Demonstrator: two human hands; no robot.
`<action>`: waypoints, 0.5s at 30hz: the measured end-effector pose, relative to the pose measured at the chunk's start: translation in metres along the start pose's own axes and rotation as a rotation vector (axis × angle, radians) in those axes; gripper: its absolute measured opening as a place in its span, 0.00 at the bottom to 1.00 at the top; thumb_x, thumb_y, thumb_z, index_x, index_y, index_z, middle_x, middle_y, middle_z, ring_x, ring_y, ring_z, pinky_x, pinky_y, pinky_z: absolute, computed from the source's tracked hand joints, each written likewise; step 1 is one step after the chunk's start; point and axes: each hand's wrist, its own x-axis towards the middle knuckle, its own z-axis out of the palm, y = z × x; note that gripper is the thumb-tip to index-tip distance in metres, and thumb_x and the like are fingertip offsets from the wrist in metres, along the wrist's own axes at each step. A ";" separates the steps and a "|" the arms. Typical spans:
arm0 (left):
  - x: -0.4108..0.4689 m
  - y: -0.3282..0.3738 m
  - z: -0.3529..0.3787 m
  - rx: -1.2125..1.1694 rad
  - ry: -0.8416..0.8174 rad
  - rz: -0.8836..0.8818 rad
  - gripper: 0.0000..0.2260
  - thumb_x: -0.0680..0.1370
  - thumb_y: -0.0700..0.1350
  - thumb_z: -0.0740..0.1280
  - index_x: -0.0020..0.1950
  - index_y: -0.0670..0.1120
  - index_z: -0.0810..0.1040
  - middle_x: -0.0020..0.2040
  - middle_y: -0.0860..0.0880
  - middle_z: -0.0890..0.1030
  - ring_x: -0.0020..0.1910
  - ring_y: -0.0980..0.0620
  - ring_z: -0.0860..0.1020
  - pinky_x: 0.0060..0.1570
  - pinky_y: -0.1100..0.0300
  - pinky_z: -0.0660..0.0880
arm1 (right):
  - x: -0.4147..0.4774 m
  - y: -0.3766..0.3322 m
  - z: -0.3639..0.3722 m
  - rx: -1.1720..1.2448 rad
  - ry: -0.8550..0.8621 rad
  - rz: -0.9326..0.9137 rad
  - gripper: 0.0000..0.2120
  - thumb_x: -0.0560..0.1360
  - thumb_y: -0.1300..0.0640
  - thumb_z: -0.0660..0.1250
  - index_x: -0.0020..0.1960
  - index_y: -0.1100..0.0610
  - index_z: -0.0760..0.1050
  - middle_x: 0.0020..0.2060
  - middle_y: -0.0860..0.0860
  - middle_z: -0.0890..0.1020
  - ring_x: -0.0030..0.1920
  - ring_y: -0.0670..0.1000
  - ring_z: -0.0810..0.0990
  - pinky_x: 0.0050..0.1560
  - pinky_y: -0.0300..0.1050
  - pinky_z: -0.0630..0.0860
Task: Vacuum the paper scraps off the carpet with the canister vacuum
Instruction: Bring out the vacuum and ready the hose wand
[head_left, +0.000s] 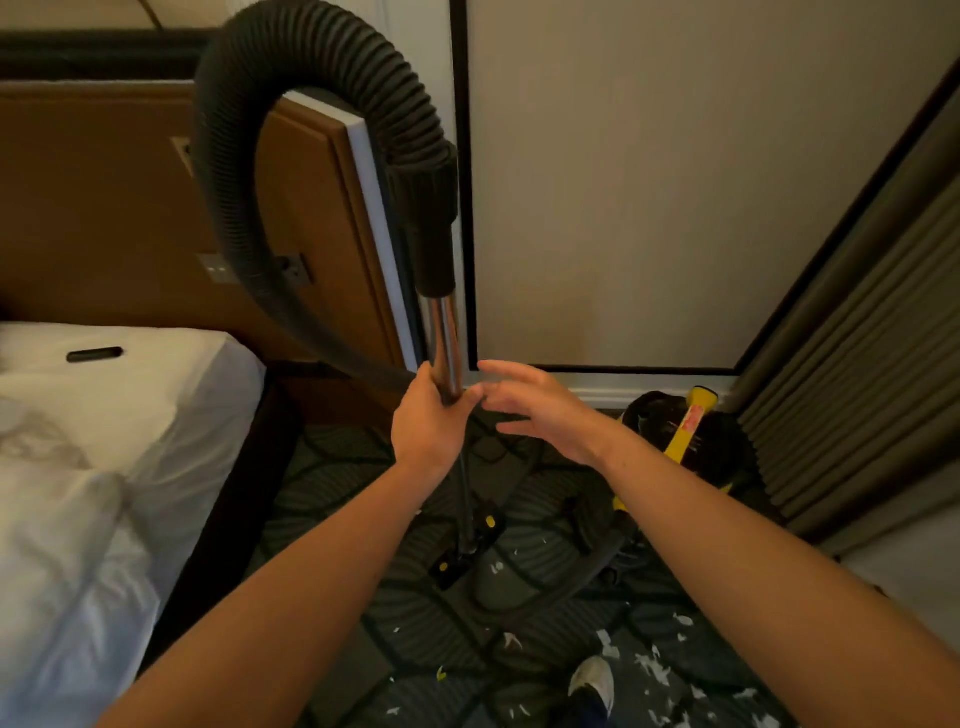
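Note:
My left hand (428, 421) grips the chrome vacuum wand (447, 338), which stands nearly upright. A black ribbed hose (306, 67) arcs from the wand's top over to the left and down behind my hand. The wand's black floor head (467, 548) with yellow clips rests on the dark patterned carpet (415, 613). My right hand (540, 410) hovers just right of the wand with fingers spread, holding nothing. The black and yellow canister (680, 441) sits on the floor by the curtain. White paper scraps (649, 665) lie scattered on the carpet at the lower right.
A bed with white sheets (104, 493) fills the left side, with a dark remote (94, 355) lying on it. A brown headboard (104, 208) stands behind. Pleated curtains (857, 364) hang at the right. My shoe (595, 680) is near the scraps. A hose loop (571, 587) lies on the floor.

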 end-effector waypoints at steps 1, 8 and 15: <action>-0.009 -0.008 -0.011 -0.012 -0.017 0.016 0.11 0.76 0.53 0.70 0.53 0.52 0.72 0.45 0.55 0.78 0.42 0.56 0.76 0.40 0.60 0.70 | -0.009 -0.002 0.019 -0.012 0.030 -0.056 0.27 0.77 0.55 0.69 0.74 0.48 0.67 0.66 0.49 0.76 0.66 0.48 0.74 0.69 0.55 0.69; -0.080 -0.043 -0.056 -0.010 -0.135 0.054 0.10 0.78 0.51 0.68 0.55 0.50 0.74 0.46 0.57 0.78 0.44 0.58 0.77 0.41 0.61 0.73 | -0.056 -0.020 0.136 -0.092 0.277 -0.296 0.19 0.74 0.56 0.73 0.63 0.50 0.73 0.55 0.47 0.80 0.59 0.47 0.78 0.59 0.43 0.75; -0.143 -0.067 -0.060 -0.097 -0.336 0.090 0.07 0.77 0.50 0.68 0.48 0.48 0.77 0.39 0.55 0.78 0.39 0.57 0.78 0.34 0.63 0.69 | -0.101 0.013 0.179 -0.091 0.431 -0.245 0.09 0.79 0.58 0.65 0.57 0.55 0.69 0.44 0.51 0.75 0.45 0.45 0.76 0.47 0.36 0.73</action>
